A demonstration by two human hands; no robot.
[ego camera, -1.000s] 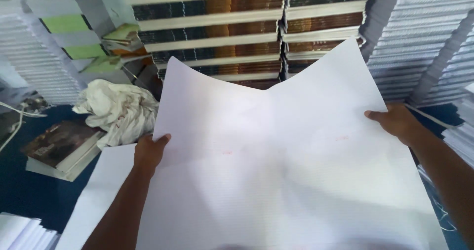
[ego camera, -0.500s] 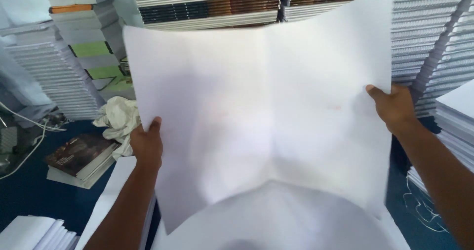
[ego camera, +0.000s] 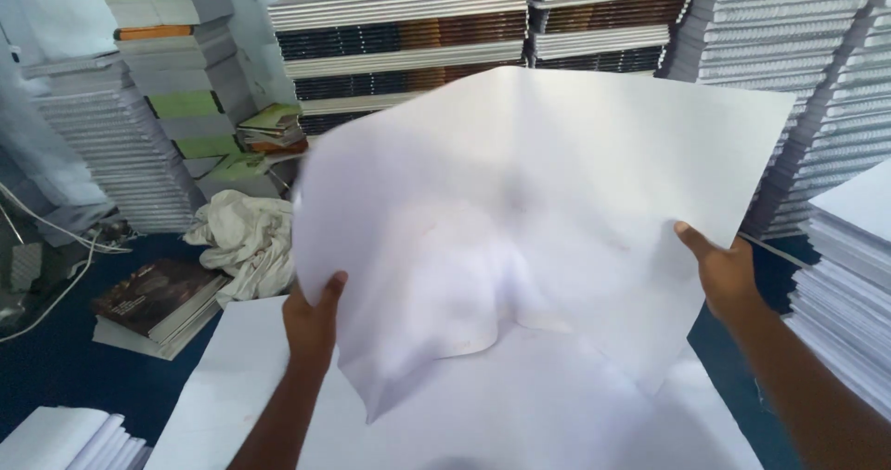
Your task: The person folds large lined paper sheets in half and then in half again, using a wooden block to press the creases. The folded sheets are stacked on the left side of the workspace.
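I see a large white sheet [ego camera: 548, 219] held up in the air in front of the camera, lifted clear of the pile of sheets [ego camera: 520, 414] that lies flat below it. The sheet bellies and droops in the middle, its lower edge hanging loose just above the pile, so it is neither flat nor folded at this point. The left hand [ego camera: 313, 317] pinches the sheet's left edge, thumb on the near face and fingers hidden behind the paper. The right hand [ego camera: 727, 270] pinches the right edge the same way, thumb on top; I cannot see those fingers either, though the paper looks firmly caught between thumb and fingers on both sides. As for progress, I judge the lifting done: one sheet is parted from the pile and carried by both edges. What is left, as far as I can tell, is bringing it under control, since no crease or neat fold shows yet and the sheet is blurred enough that a faint fold line could escape me. Beyond the sheet, a crumpled pale cloth [ego camera: 243, 243] lies on the dark blue floor [ego camera: 56, 368] to the left, near a dark book [ego camera: 158, 298] resting on some pale ones. Tall stacks of books [ego camera: 408, 38] stand against the far wall, and more white stacks [ego camera: 849, 275] rise at the right.
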